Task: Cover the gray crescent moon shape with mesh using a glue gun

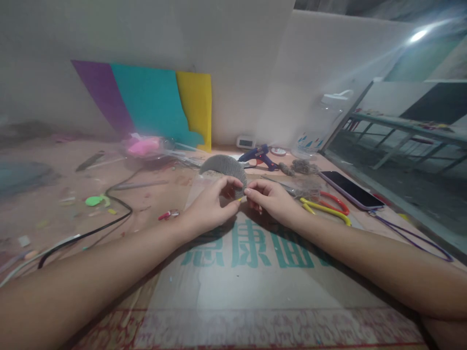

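A grey, finely ribbed curved band (225, 166) arches up from the table behind my hands, its near end coming down between my fingertips. My left hand (219, 201) curls around this end, with the thumb below and the fingers above. On the other side, my right hand (268, 197) pinches at the same end with thumb and forefinger. A small yellow bit (240, 199) shows by the left fingertips; what it belongs to is unclear. The fingers partly hide the band's end.
A blue glue gun (260, 155) lies behind the band. To the right are yellow-and-red-handled pliers (326, 210), a phone (350, 189) and a clear bottle (315, 129). A black cable (109, 221) and scraps lie left. A printed sheet (255, 287) covers the table in front.
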The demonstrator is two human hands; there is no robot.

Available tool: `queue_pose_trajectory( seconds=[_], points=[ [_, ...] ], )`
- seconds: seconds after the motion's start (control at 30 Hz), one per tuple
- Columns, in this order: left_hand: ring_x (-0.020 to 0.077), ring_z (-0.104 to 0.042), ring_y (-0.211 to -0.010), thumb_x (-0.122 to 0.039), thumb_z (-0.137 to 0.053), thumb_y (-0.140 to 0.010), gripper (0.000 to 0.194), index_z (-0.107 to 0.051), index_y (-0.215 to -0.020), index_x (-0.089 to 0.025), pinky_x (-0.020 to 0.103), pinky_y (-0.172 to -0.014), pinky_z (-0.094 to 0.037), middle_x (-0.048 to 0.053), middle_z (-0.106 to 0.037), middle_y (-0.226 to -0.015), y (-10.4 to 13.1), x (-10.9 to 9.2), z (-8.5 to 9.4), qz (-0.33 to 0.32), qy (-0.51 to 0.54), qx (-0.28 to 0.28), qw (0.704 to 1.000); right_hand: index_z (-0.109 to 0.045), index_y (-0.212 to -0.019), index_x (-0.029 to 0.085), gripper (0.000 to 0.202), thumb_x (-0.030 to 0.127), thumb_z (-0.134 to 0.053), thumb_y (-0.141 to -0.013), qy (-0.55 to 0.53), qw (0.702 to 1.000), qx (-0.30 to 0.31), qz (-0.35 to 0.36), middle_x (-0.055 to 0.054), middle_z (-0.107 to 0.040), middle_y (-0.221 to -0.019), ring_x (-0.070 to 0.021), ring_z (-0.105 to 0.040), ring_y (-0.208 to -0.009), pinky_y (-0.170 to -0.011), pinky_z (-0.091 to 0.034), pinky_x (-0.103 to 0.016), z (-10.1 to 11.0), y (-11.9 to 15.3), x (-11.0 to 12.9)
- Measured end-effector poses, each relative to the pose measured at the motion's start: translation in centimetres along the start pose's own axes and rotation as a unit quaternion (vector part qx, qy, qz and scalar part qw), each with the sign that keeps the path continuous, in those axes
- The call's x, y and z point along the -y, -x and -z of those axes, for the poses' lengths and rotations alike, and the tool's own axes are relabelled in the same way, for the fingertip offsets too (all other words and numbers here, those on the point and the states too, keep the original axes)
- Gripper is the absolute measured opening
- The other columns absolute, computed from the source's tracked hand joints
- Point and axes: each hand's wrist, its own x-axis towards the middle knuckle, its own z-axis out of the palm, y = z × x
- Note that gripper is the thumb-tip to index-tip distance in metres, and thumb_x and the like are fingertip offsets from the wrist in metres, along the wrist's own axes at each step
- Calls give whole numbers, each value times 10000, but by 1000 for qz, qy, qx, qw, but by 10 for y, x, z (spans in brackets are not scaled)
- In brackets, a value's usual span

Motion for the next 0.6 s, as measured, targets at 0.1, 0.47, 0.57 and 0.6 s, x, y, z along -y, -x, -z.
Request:
queue_pose_trajectory(
  seconds=[0.1, 0.47, 0.57, 0.6],
  points=[
    [147, -578, -854, -181, -568, -807, 246, -549, -1052, -197, 289, -781, -468, 15, -597, -941, 0, 1, 1, 4, -9, -4, 1000, -571, -800, 188, 268, 451, -614, -830, 17, 1000, 4, 0, 50, -543, -579, -81, -449, -470, -441, -339, -208, -1, 0, 2],
    [152, -595, -850, -205, -561, -828, 179, -573, -1005, -188, 293, -788, -472, 24, -630, -941, -2, 3, 1, 20, 0, -15, 1000, -578, -782, 184, 236, 409, -598, -853, 40, 999, 17, 8, 50, -528, -573, -84, -470, -490, -454, -356, -207, -2, 1, 2],
    [159, -602, -864, -216, -567, -824, 185, -576, -1006, -185, 298, -794, -473, 30, -636, -952, -2, 2, 1, 30, 5, -15, 999, -576, -790, 185, 238, 409, -587, -867, 39, 999, 18, 4, 49, -529, -576, -84, -471, -486, -447, -352, -207, -2, 2, 2],
    [164, -606, -874, -221, -567, -823, 189, -577, -1008, -184, 300, -796, -474, 33, -638, -956, -2, 1, 1, 36, 11, -14, 999, -574, -791, 185, 240, 411, -584, -871, 39, 999, 19, 5, 48, -529, -579, -85, -474, -489, -449, -355, -208, -2, 2, 2]
  ],
)
